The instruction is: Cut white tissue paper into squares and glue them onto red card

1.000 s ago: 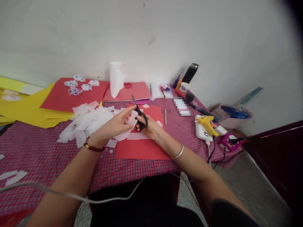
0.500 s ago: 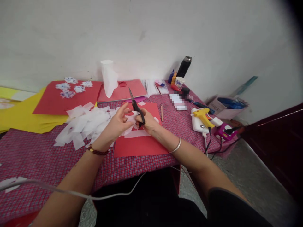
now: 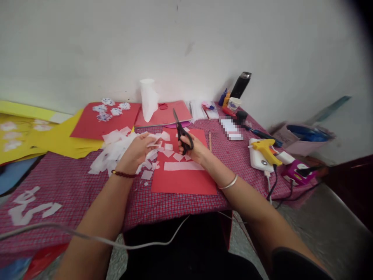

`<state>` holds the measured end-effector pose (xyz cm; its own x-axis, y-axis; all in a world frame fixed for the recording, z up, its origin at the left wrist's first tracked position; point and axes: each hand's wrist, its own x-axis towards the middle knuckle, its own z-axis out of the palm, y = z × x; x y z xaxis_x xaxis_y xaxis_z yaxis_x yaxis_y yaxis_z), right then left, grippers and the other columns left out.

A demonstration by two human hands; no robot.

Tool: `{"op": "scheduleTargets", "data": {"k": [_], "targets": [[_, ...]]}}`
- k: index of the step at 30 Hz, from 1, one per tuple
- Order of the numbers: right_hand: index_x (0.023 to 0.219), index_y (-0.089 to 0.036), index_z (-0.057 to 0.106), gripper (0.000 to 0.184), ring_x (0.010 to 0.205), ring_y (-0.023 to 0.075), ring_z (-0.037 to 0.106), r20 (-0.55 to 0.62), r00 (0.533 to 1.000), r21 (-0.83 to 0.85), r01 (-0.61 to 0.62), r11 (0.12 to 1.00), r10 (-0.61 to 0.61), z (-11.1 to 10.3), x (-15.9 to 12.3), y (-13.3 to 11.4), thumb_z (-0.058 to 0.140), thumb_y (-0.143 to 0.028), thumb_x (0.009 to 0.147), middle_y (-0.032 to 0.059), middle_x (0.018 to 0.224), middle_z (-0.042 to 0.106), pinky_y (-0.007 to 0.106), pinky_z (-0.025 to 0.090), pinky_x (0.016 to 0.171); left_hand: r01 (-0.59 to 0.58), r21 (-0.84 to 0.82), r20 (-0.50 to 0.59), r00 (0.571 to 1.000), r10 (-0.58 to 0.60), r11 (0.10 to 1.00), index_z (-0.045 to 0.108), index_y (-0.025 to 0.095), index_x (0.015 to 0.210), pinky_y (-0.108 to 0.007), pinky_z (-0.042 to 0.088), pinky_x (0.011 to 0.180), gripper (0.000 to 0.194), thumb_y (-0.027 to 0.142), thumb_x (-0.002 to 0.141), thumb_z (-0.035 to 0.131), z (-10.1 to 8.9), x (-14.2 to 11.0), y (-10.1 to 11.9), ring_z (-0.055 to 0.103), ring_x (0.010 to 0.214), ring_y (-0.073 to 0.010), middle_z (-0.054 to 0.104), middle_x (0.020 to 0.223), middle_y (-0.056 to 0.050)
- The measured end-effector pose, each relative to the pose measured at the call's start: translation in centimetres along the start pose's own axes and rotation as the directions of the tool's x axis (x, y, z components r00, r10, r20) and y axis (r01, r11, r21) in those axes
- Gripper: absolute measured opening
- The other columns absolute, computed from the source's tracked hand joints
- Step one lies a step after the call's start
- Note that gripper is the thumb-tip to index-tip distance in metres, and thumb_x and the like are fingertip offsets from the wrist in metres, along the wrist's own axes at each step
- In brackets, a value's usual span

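My right hand [image 3: 194, 149] is closed around the handles of black-handled scissors [image 3: 185, 140], whose blades look closed and point away from me. To its left, my left hand [image 3: 140, 149] pinches a small piece of thin white paper [image 3: 157, 140] between thumb and fingers. Both hands are above a red paper sheet [image 3: 183, 185]. On that sheet lie a long white paper strip [image 3: 183, 166] and several small cut white squares [image 3: 168, 153]. A heap of white paper pieces [image 3: 107, 157] spreads beside and partly behind my left hand.
White paper flowers [image 3: 104, 116] rest on another red sheet [image 3: 87, 130]. At the back stand a paper roll [image 3: 148, 95], glue bottles [image 3: 226, 99], a cup [image 3: 234, 103] and a black flask [image 3: 242, 84]. A yellow glue gun [image 3: 266, 151] lies on the right over a white power bank [image 3: 258, 159], with cords hanging down.
My hands have come apart: the left has drawn away from the scissors with white paper in its fingers. More small squares show on the red sheet. The view has turned slightly left.
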<state>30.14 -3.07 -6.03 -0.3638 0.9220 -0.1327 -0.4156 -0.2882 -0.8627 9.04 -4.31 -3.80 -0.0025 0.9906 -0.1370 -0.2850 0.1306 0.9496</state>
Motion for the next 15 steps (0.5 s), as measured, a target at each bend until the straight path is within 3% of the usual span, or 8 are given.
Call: {"op": "scheduleTargets", "data": {"k": [3, 8, 11, 15], "targets": [[0.093, -0.021, 0.052, 0.050, 0.055, 0.0108, 0.057, 0.120, 0.987, 0.026, -0.110, 0.994, 0.106, -0.2, -0.9, -0.4, 0.082, -0.049, 0.065, -0.0031, 0.069, 0.063, 0.027, 0.051, 0.057, -0.081, -0.118, -0.100, 0.993, 0.070, 0.990, 0.046, 0.018, 0.054, -0.034, 0.053, 0.086, 0.025, 0.011, 0.056, 0.071, -2.4, 0.3, 1.8, 0.069, 0.096, -0.0250, 0.054, 0.060, 0.003], [0.101, -0.018, 0.057, 0.055, 0.061, 0.0126, 0.060, 0.333, 0.910, -0.068, -0.238, 0.969, 0.246, -0.1, -2.3, 0.2, 0.082, -0.053, 0.067, 0.0013, 0.078, 0.067, 0.027, 0.050, 0.060, -0.083, -0.227, -0.078, 0.995, 0.067, 0.970, 0.051, 0.019, 0.056, -0.040, 0.052, 0.094, 0.020, 0.010, 0.056, 0.069, -5.4, 0.5, 3.0, 0.067, 0.108, -0.0298, 0.070, 0.080, -0.003], [0.105, -0.017, 0.058, 0.057, 0.062, 0.0128, 0.062, 0.407, 0.858, -0.095, -0.302, 0.949, 0.314, 0.1, -2.6, 0.9, 0.080, -0.055, 0.069, 0.0024, 0.079, 0.068, 0.027, 0.050, 0.061, -0.026, -0.288, -0.013, 1.000, 0.023, 0.957, 0.056, 0.019, 0.058, -0.045, 0.051, 0.098, 0.016, 0.009, 0.056, 0.069, -5.8, 0.5, 2.7, 0.067, 0.106, -0.0305, 0.074, 0.087, -0.006], [0.105, -0.017, 0.058, 0.056, 0.062, 0.0124, 0.062, 0.456, 0.828, -0.053, -0.342, 0.938, 0.328, 0.1, -2.4, 1.3, 0.080, -0.054, 0.070, 0.0019, 0.078, 0.068, 0.027, 0.050, 0.063, 0.084, -0.319, 0.091, 0.994, -0.058, 0.944, 0.061, 0.018, 0.060, -0.047, 0.048, 0.103, 0.014, 0.008, 0.053, 0.069, -5.2, 0.2, 2.3, 0.068, 0.104, -0.0313, 0.074, 0.086, -0.009]]}}
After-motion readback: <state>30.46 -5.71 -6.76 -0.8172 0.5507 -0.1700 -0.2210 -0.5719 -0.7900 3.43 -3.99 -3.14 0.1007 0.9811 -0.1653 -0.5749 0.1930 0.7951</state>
